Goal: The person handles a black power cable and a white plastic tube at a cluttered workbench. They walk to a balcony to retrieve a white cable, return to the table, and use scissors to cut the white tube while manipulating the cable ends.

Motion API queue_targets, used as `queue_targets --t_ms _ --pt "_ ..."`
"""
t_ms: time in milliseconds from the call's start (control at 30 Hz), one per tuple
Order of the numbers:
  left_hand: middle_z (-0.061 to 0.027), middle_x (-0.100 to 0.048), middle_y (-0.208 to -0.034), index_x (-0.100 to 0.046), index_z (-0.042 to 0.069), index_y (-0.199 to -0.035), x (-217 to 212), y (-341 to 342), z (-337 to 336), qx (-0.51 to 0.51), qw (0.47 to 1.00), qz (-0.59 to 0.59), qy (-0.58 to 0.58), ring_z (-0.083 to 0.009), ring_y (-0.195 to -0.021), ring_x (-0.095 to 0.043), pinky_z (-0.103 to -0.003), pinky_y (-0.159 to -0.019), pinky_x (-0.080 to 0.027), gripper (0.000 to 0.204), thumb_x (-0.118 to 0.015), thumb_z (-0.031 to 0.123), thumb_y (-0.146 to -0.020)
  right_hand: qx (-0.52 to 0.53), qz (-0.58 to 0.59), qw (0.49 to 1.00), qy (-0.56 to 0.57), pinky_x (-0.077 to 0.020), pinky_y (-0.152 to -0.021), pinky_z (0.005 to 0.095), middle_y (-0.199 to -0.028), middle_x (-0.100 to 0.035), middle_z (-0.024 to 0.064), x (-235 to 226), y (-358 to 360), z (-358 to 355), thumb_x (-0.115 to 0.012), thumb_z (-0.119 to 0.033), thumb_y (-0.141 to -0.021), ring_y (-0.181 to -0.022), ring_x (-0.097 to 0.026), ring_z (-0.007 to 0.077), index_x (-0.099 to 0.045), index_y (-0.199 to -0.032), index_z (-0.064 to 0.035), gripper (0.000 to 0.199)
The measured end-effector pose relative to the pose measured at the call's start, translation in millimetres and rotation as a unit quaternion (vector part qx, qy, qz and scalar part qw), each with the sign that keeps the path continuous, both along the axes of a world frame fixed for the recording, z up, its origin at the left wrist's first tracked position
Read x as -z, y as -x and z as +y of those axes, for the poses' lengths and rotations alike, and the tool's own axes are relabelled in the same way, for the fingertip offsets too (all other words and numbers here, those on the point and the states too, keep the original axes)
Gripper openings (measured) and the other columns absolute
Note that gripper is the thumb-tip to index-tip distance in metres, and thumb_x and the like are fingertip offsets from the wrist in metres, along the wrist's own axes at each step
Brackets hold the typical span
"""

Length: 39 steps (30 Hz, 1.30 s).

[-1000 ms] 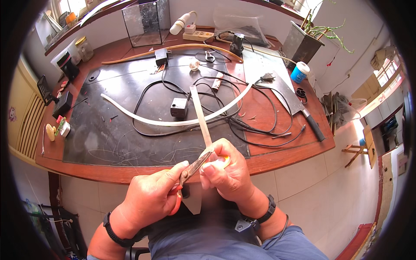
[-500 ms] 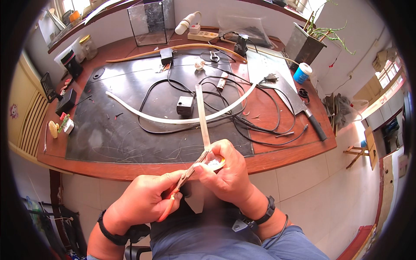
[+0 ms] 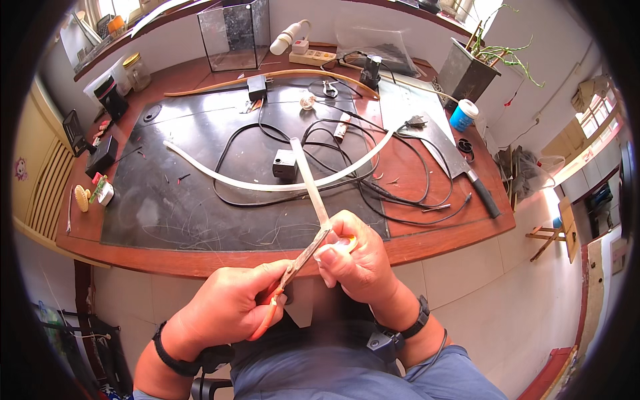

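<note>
My left hand [image 3: 230,300] is closed around a pair of long-nosed pliers [image 3: 308,257] with orange handles. Their worn metal tip meets the near end of a translucent tube [image 3: 308,177]. From there, the straight, pale tube extends forward over the desk. My right hand [image 3: 357,263] is curled beside the pliers' tip. In its fingers is a small yellow-rimmed ring [image 3: 351,245] with something white inside, partly hidden. Whether the right fingers also touch the tube is hidden. Beneath the raised tube, a longer curved hose [image 3: 250,186] lies on the desk.
Black cables [image 3: 230,199] loop around a small black box [image 3: 285,165] on the dark desk mat [image 3: 167,213]. A cleaver [image 3: 453,157] lies at the right, near a blue cup [image 3: 464,115]. A glass tank [image 3: 230,37] stands at the back, and a plant pot [image 3: 467,73] at the back right.
The tube's far end has swung slightly left and nearer. My right hand and the yellow-rimmed ring have shifted right. The pliers have moved slightly right, still in my left hand.
</note>
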<state>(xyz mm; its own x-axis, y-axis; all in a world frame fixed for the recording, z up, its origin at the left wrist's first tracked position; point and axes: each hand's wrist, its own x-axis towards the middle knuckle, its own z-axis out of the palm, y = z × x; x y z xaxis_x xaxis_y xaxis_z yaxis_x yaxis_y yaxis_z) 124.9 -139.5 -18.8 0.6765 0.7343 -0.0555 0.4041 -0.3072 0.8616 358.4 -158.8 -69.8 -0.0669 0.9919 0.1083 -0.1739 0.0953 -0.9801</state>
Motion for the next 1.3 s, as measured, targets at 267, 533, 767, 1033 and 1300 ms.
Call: queue_targets --t_ms 267,533,767,1033,1300 --pt "-0.0109 -0.063 -0.075 -0.068 0.006 -0.132 -9 7 5 -0.002 0.991 0.057 -0.123 -0.0233 -0.062 -0.062 -0.033 -0.061 -0.053 0.053 -0.073 -0.001 -0.08 0.101 -0.248 0.942 -0.204 -0.0489 -0.062 0.0284 -0.08 -0.061 0.006 0 2 8 -0.08 -0.028 -0.094 -0.069 -0.06 0.0134 -0.057 -0.101 -0.004 0.034" --pt "-0.0112 -0.059 -0.07 -0.07 0.008 -0.116 -25 47 22 -0.031 0.967 0.161 -0.197 -0.0304 -0.058 -0.059 -0.034 -0.058 -0.051 0.04 -0.072 -0.001 -0.077 -0.042 0.104 0.991 0.072 -0.0445 -0.049 0.0236 -0.079 -0.059 0.0071 -4 -11 11 -0.065 -0.032 -0.105 -0.052 -0.052 0.0108 -0.053 -0.105 -0.0055 0.029" --pt "-0.0187 -0.072 -0.086 -0.06 0.005 -0.115 6 102 60 -0.255 0.878 0.253 -0.316 -0.0412 -0.079 -0.071 -0.046 -0.067 -0.055 0.041 -0.084 0.014 -0.083 -0.16 0.249 0.949 0.113 -0.0399 -0.04 0.0216 -0.076 -0.055 0.0101 -4 -17 12 -0.055 -0.05 -0.107 -0.044 -0.048 0.0122 -0.052 -0.11 -0.0102 0.04" --pt "-0.0148 -0.067 -0.079 -0.059 0.003 -0.088 21 137 104 -0.298 0.865 0.283 -0.287 -0.0348 -0.074 -0.067 -0.044 -0.068 -0.053 0.03 -0.085 0.018 -0.083 -0.191 0.294 0.929 0.12 -0.0362 -0.038 0.023 -0.073 -0.055 0.0087 -8 -12 10 -0.058 -0.05 -0.106 -0.044 -0.048 0.0122 -0.051 -0.108 -0.0095 0.041" --pt "-0.0152 -0.064 -0.095 -0.064 0.0 -0.098 -5 130 85 -0.267 0.857 0.234 -0.373 -0.0321 -0.083 -0.066 -0.042 -0.076 -0.054 0.02 -0.078 0.009 -0.087 -0.215 0.25 0.937 0.121 -0.036 -0.039 0.0225 -0.072 -0.054 0.0084 -11 -11 7 -0.054 -0.054 -0.107 -0.044 -0.042 0.0098 -0.051 -0.11 -0.0095 0.045"
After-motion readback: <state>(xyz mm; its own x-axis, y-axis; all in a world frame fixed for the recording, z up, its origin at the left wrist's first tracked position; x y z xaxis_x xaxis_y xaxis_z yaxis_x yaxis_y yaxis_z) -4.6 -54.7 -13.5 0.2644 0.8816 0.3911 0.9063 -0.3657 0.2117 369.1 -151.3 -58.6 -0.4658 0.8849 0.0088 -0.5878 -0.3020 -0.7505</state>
